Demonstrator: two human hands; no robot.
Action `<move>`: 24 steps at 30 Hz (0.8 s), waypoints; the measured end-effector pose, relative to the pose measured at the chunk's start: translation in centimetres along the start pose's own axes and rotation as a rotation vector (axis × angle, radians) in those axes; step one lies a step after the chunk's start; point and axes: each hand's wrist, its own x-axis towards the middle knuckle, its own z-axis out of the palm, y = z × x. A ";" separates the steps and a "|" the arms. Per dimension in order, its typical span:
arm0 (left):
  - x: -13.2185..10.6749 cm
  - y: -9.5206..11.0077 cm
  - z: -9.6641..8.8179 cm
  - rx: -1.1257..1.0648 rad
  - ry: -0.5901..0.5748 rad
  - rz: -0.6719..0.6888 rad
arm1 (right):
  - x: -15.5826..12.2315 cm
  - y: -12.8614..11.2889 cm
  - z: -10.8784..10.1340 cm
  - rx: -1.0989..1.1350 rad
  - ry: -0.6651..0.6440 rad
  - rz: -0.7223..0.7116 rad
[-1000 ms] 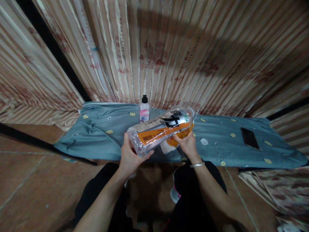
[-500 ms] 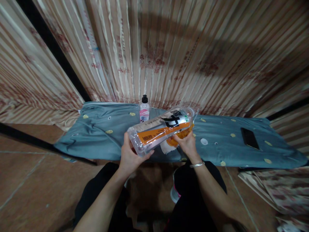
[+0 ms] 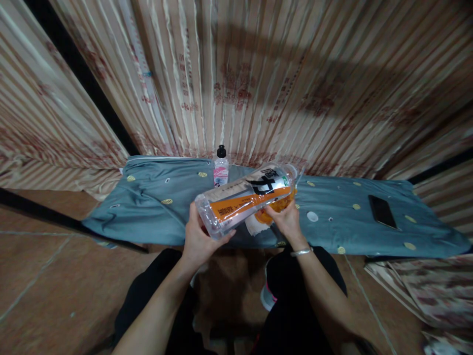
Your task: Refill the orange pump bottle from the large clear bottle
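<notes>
My left hand (image 3: 201,241) is wrapped round the base of a large clear plastic bottle (image 3: 240,199) with an orange and silver label. The bottle is tilted, its neck end up and to the right. Beneath that end, my right hand (image 3: 288,222) is closed on an amber see-through container (image 3: 264,216), mostly covered by the bottle, so its full shape is hidden. A crumpled white tissue (image 3: 256,227) shows under them. Behind the bottle stands a small squeeze bottle (image 3: 221,170) with a black cap and pink label.
Blue-green cloth (image 3: 148,207) with yellow spots covers the narrow table. A white round cap (image 3: 312,216) lies right of my right hand, and a black phone (image 3: 383,211) lies farther right. Pleated curtain (image 3: 236,88) rises behind; a dark pole (image 3: 84,79) crosses at left.
</notes>
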 end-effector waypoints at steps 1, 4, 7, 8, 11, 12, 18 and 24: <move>0.0 0.0 0.0 -0.005 0.004 -0.001 | 0.0 -0.1 -0.1 -0.004 -0.009 0.013; 0.0 0.0 0.0 -0.017 0.003 -0.002 | 0.0 -0.3 -0.2 0.008 -0.027 0.021; 0.0 0.0 0.0 -0.020 -0.009 0.000 | -0.1 -0.3 -0.1 0.038 -0.023 -0.012; 0.0 0.0 0.0 -0.017 -0.012 -0.003 | -0.1 -0.3 0.0 0.040 -0.016 -0.020; 0.0 0.1 0.0 -0.016 -0.008 -0.010 | -0.1 -0.1 0.1 0.024 0.009 -0.037; 0.0 0.0 0.1 -0.019 -0.005 -0.009 | -0.1 0.0 0.1 0.017 0.014 -0.037; 0.0 0.0 0.2 -0.023 0.010 -0.010 | 0.0 -0.1 -0.1 -0.001 -0.009 0.006; 0.0 -0.1 0.0 -0.007 -0.019 0.001 | -0.1 -0.2 0.0 0.020 -0.004 -0.015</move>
